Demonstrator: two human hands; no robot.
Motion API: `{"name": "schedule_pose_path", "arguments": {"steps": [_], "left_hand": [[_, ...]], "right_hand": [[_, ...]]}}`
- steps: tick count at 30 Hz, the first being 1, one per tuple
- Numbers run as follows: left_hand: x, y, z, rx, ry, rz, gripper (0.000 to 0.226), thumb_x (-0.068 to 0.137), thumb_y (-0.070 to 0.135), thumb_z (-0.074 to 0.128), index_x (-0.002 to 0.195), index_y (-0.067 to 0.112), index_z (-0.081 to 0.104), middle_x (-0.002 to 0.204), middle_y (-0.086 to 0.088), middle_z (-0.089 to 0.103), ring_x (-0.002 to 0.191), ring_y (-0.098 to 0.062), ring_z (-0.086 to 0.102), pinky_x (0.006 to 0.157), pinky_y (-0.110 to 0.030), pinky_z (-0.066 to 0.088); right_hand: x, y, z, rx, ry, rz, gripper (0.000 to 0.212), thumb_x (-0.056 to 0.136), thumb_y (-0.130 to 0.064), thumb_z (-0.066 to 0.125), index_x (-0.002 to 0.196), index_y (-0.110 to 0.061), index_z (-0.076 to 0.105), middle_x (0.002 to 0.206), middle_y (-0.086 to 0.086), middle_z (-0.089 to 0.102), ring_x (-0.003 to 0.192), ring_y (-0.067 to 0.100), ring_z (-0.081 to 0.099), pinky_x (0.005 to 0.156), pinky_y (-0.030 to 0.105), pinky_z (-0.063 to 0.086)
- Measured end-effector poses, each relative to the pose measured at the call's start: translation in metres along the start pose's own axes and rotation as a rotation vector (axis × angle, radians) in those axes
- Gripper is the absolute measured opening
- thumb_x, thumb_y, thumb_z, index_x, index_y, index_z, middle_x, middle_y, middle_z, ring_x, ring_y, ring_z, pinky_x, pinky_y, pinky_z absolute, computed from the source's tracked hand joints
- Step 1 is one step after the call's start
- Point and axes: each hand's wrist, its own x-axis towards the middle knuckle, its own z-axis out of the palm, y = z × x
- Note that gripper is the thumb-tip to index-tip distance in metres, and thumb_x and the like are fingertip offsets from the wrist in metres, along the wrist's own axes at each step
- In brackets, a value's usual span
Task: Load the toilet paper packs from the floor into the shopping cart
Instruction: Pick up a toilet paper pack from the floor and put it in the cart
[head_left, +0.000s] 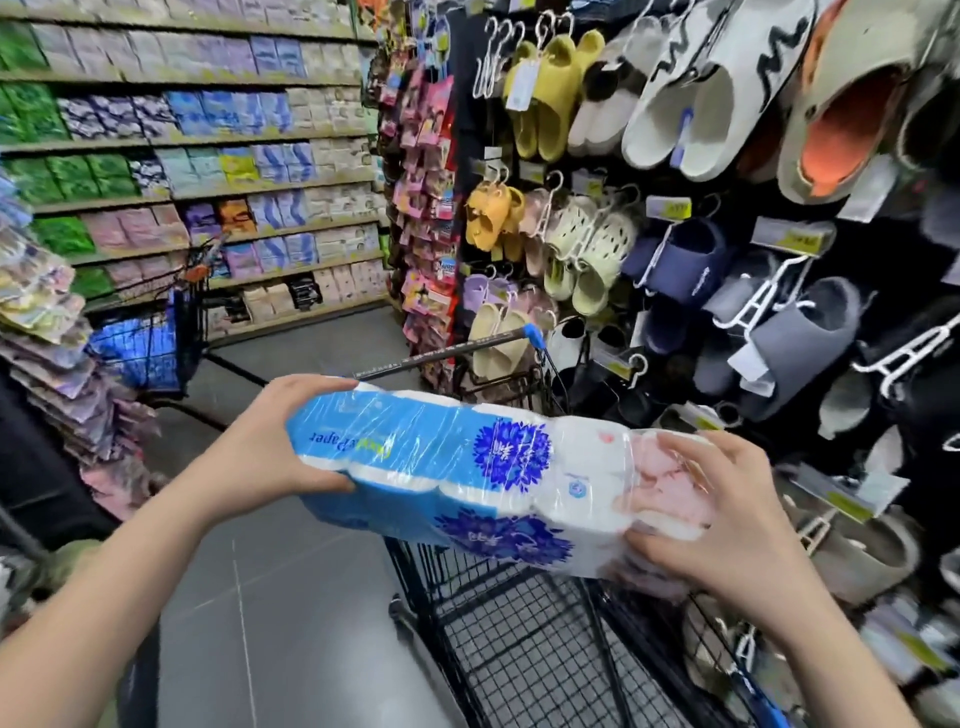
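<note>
Above the black wire-mesh shopping cart (519, 639), a plastic-wrapped toilet paper pack (457, 457), blue and white with dark blue flower prints, hangs lengthwise in the air between both hands. At its blue end the left hand (275, 441) clamps it, thumb on one face and fingers curled round the other. At its white end the right hand (727, 519) grips it with spread, bent fingers. Rubber slippers (701, 104) hang on a rack to the right. Across the grey floor, a second cart (145, 348) carries a blue pack.

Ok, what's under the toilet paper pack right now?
The pack, gripped by left hand and right hand, hangs over the shopping cart basket. Its visible mesh holds nothing; the stretch the pack covers is hidden.
</note>
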Motion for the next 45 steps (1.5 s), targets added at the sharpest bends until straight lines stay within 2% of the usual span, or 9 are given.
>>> {"name": "schedule_pose_path", "arguments": {"steps": [3,8,13,17,21,29,35,39,45], "left_hand": [[0.038,-0.019,0.015,-0.003,-0.038,0.011,0.093,0.047,0.026,0.099,0.129,0.042,0.058,0.131,0.033,0.048,0.130,0.011,0.039,0.111,-0.020,0.030],[0.100,-0.041,0.069,-0.065,-0.171,0.091,0.091,0.052,0.018,0.099,0.131,0.038,0.058,0.131,0.029,0.051,0.130,0.006,0.043,0.113,-0.026,0.032],[0.167,-0.068,0.118,-0.179,-0.332,0.242,0.091,0.042,0.044,0.092,0.124,0.056,0.055,0.131,0.027,0.051,0.128,0.006,0.045,0.112,-0.026,0.034],[0.218,-0.089,0.160,-0.276,-0.444,0.357,0.087,0.039,0.053,0.084,0.120,0.063,0.054,0.131,0.027,0.048,0.126,0.013,0.041,0.110,-0.007,0.027],[0.248,-0.104,0.205,-0.280,-0.549,0.433,0.089,0.041,0.057,0.083,0.124,0.054,0.051,0.129,0.026,0.045,0.124,0.013,0.037,0.112,-0.008,0.023],[0.240,-0.131,0.282,-0.253,-0.737,0.467,0.104,0.041,0.055,0.088,0.136,0.049,0.047,0.138,0.000,0.049,0.134,-0.014,0.040,0.122,-0.033,0.028],[0.197,-0.151,0.333,-0.254,-0.864,0.460,0.096,0.039,0.053,0.083,0.123,0.071,0.041,0.129,0.033,0.039,0.129,-0.008,0.037,0.112,-0.001,0.016],[0.170,-0.175,0.363,-0.165,-0.956,0.342,0.099,0.042,0.041,0.090,0.129,0.051,0.046,0.138,0.004,0.045,0.136,-0.014,0.035,0.114,-0.006,0.018],[0.139,-0.182,0.390,-0.011,-1.026,0.225,0.102,0.052,0.027,0.090,0.145,0.036,0.047,0.139,0.001,0.027,0.122,-0.012,0.044,0.112,-0.016,0.032]], "right_hand": [[0.012,0.010,0.008,-0.014,0.015,0.043,0.092,0.054,-0.036,0.094,0.134,-0.046,0.050,0.134,-0.023,0.028,0.128,0.001,0.034,0.102,0.015,0.029],[0.009,0.035,0.020,-0.076,0.092,0.173,0.089,0.055,-0.032,0.093,0.134,-0.043,0.053,0.139,-0.014,0.031,0.132,0.002,0.033,0.100,-0.002,0.021],[-0.003,0.038,0.047,-0.139,0.202,0.342,0.090,0.050,-0.044,0.085,0.134,-0.039,0.055,0.139,-0.005,0.035,0.132,-0.002,0.033,0.103,-0.003,0.021],[-0.012,0.027,0.077,-0.195,0.308,0.489,0.089,0.047,-0.049,0.082,0.132,-0.041,0.054,0.138,0.000,0.038,0.136,0.008,0.035,0.110,0.016,0.028],[-0.025,0.023,0.106,-0.284,0.344,0.640,0.097,0.049,-0.035,0.096,0.136,-0.030,0.056,0.138,0.005,0.038,0.138,0.020,0.035,0.115,0.035,0.034],[-0.065,0.023,0.163,-0.305,0.358,0.950,0.103,0.044,-0.062,0.074,0.140,-0.034,0.050,0.143,0.005,0.032,0.135,0.022,0.034,0.115,0.040,0.036],[-0.101,0.042,0.199,-0.256,0.264,1.125,0.107,0.047,-0.045,0.089,0.146,-0.027,0.050,0.150,0.019,0.028,0.137,0.037,0.035,0.116,0.042,0.032],[-0.122,0.059,0.223,-0.194,0.160,1.222,0.110,0.057,-0.030,0.096,0.152,-0.021,0.041,0.155,0.018,0.018,0.142,0.034,0.030,0.110,0.021,0.025],[-0.138,0.089,0.259,-0.175,0.059,1.327,0.119,0.053,-0.041,0.092,0.155,-0.025,0.033,0.156,0.016,0.013,0.142,0.040,0.032,0.118,0.040,0.036]]}}
